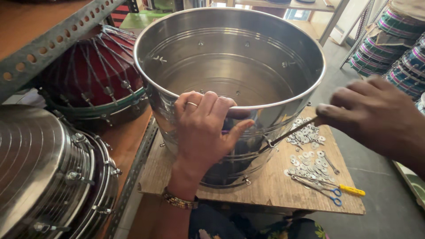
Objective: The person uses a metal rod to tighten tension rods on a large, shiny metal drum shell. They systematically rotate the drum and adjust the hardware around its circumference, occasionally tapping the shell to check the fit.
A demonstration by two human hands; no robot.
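Observation:
A large shiny steel drum shell (230,57) stands open side up on a wooden board (270,186). My left hand (204,128) grips its near rim, fingers over the edge and thumb on the outer wall; a ring and a bead bracelet show. My right hand (376,117) is closed on the handle of a thin metal tool (290,133), whose tip touches a small fitting low on the shell's outer wall.
Several washers and small metal fittings (305,155) lie on the board beside the shell, with a yellow-handled screwdriver (349,190) and blue-handled scissors (330,194). A red laced drum (95,75) and a steel drum (48,172) sit on the shelf at left. Stacked striped drums (389,35) stand at right.

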